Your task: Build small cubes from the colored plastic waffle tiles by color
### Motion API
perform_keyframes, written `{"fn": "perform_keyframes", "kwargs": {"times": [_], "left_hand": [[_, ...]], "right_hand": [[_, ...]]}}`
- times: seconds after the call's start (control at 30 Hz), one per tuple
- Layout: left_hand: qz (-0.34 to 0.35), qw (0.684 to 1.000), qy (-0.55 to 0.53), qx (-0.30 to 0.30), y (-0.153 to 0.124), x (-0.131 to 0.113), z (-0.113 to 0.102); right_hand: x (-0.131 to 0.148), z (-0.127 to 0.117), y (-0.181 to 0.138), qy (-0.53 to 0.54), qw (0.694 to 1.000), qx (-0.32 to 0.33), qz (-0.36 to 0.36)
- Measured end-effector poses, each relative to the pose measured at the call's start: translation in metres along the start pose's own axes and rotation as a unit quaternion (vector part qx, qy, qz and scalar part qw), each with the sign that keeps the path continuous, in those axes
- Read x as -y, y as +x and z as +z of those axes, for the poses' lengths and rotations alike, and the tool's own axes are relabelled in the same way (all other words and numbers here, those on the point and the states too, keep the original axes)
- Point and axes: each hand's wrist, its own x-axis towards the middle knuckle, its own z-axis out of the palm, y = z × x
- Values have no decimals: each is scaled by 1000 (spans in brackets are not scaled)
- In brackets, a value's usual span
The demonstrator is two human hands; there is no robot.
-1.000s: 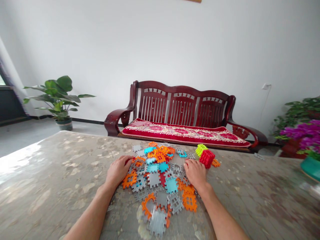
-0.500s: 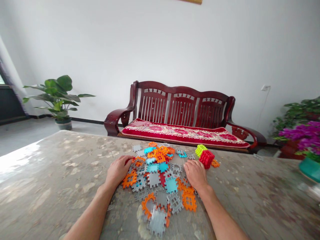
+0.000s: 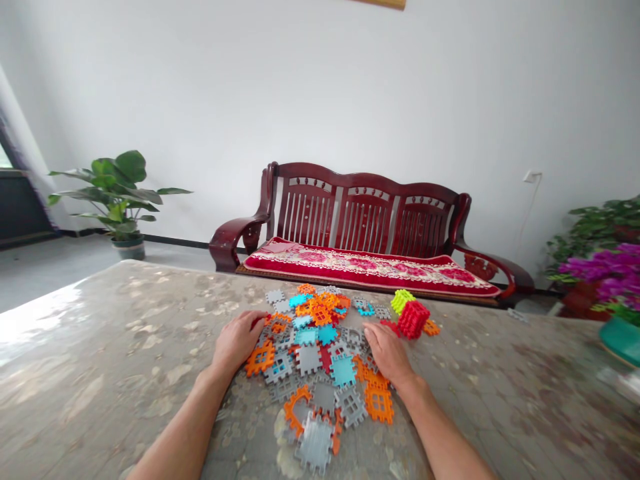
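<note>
A pile of flat plastic building tiles with notched edges, such as a grey tile (image 3: 309,359), a light-blue tile (image 3: 343,370) and an orange window tile (image 3: 379,403), lies between my hands. At its left edge rests my left hand (image 3: 241,341), fingers stretched towards an orange tile (image 3: 277,325); a bit of red shows at its fingertips. My right hand (image 3: 386,350) lies palm down along the right edge, fingertips against grey tiles (image 3: 354,338), holding nothing I can see. Just beyond it stand a red cube (image 3: 414,319) and a yellow-green block (image 3: 401,301).
A patterned cloth covers the table (image 3: 125,347). Behind it is a dark-red wooden bench (image 3: 365,220) with a red floral cushion (image 3: 370,263). A potted plant (image 3: 123,193) stands at left; purple flowers (image 3: 605,273) in a teal pot (image 3: 620,339) are at right.
My right hand has shifted slightly left and towards me, turning a little, and a red piece beside the red cube now shows. My left hand stays put.
</note>
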Motion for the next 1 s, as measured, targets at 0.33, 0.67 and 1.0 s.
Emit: {"fn": "perform_keyframes", "kwargs": {"times": [0.33,0.67,1.0], "left_hand": [[5,1000,8,-10,-1,-2,-1],[1,1000,17,9,2,0,0],[-2,1000,13,-1,1,1,1]], "right_hand": [[7,8,0,129,991,36,-1],[16,16,5,299,951,-24,73],[49,-7,-3,418,907,24,47]]}}
